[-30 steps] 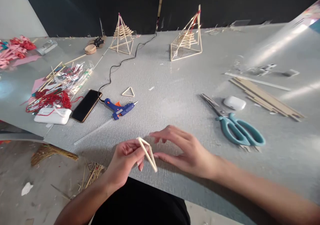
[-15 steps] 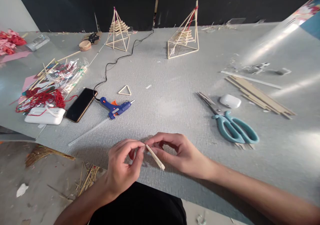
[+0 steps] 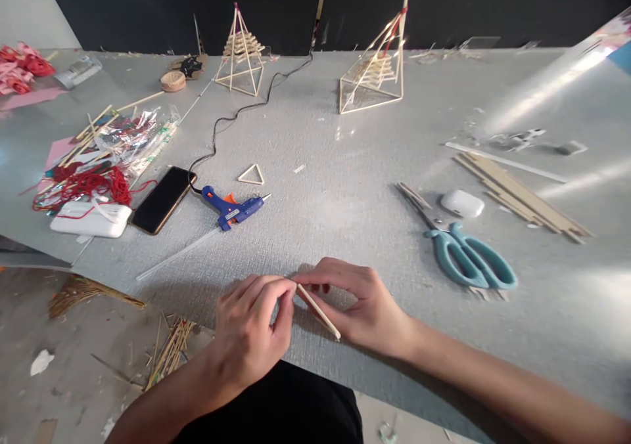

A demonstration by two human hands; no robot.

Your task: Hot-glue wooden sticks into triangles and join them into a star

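A short pale wooden stick piece (image 3: 319,311) slants down to the right between my hands, low over the table's front edge. My left hand (image 3: 259,326) pinches its upper end with thumb and forefinger. From the other side my right hand (image 3: 362,299) closes on the same end, its fingertips meeting the left ones. Whether it is one stick or a few joined ones, I cannot tell, as the fingers hide that end. Beyond the hands lie a small wooden triangle (image 3: 252,175) and a blue glue gun (image 3: 234,209) with a clear glue stick (image 3: 177,253) in it.
Scissors (image 3: 461,250), a white earphone case (image 3: 462,203) and flat wooden strips (image 3: 522,194) lie to the right. A phone (image 3: 163,201), white power bank (image 3: 91,219) and red yarn (image 3: 106,186) are left. Two stick pyramids (image 3: 240,56) stand at the back; a black cord (image 3: 215,132) crosses the table.
The stick piece has turned a little in my fingers and now shows a narrower side. Both hands keep their pinch. The whole view has shifted slightly.
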